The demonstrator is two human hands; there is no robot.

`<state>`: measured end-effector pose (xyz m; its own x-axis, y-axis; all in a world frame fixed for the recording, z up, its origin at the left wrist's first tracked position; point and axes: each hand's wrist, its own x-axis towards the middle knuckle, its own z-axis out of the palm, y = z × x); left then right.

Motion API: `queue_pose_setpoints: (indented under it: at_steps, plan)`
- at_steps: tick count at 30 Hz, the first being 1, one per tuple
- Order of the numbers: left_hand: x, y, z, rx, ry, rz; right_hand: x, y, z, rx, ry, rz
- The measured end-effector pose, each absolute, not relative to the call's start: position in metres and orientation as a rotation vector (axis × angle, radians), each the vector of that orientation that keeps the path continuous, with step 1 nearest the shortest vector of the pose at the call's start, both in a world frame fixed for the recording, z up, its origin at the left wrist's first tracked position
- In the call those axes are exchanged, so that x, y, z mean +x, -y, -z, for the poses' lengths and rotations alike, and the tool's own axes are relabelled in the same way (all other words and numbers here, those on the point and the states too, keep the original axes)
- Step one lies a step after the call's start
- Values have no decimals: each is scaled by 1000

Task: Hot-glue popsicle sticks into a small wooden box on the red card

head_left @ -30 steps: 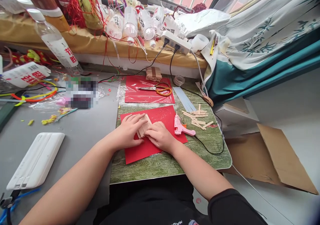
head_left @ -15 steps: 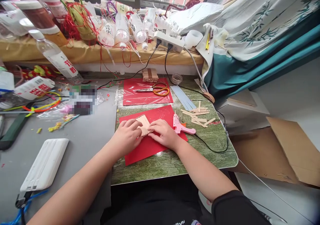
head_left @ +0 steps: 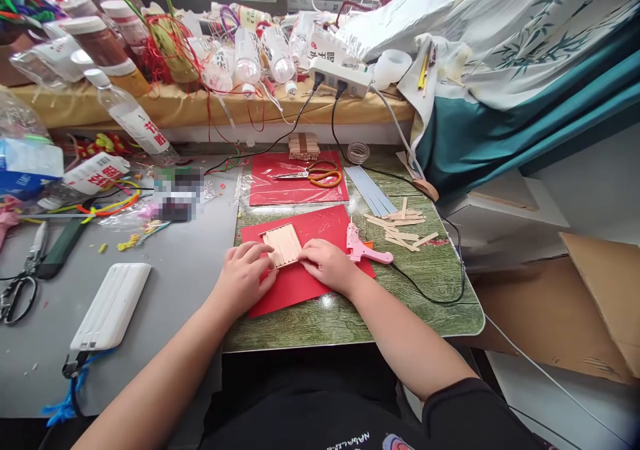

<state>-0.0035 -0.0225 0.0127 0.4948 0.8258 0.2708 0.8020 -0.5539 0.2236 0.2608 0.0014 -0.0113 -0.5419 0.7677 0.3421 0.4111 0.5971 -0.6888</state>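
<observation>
A small square panel of wooden craft sticks (head_left: 283, 245), with thin strips along its edges, lies on a red sheet (head_left: 295, 293). My left hand (head_left: 244, 275) holds the panel's left edge between thumb and curled fingers. At the lower right corner, my right hand (head_left: 327, 263) pinches the panel; its fingertips partly hide that corner. Just right of my right hand, a pink hot glue gun (head_left: 361, 247) rests with its nozzle pointing away from me. Loose craft sticks (head_left: 403, 223) are scattered beyond it.
Orange-handled scissors (head_left: 320, 174) lie on a wrapped red pack (head_left: 265, 193). Behind them is a bundle of sticks (head_left: 304, 147); pale blue strips (head_left: 370, 190) are to the right. A white power bank (head_left: 111, 307) lies left. The glue gun's black cord (head_left: 425, 300) loops along the right edge.
My left hand has shifted left and down, uncovering more of the stick panel. My right hand stays at the panel's right side. The whole view has shifted slightly.
</observation>
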Motion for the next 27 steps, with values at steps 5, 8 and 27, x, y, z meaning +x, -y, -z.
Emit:
queue_pose_setpoints:
  at_steps: [5, 8, 27]
  plan:
    - [-6, 19, -6, 2587, -1496, -597, 257, -4, 15, -973, 2139, -759]
    - [-7, 16, -4, 2542, -1483, -598, 256, -6, 15, -998, 2101, -767]
    - [-6, 15, -2, 2528, -1479, -582, 255, -13, 21, -1020, 2183, -703]
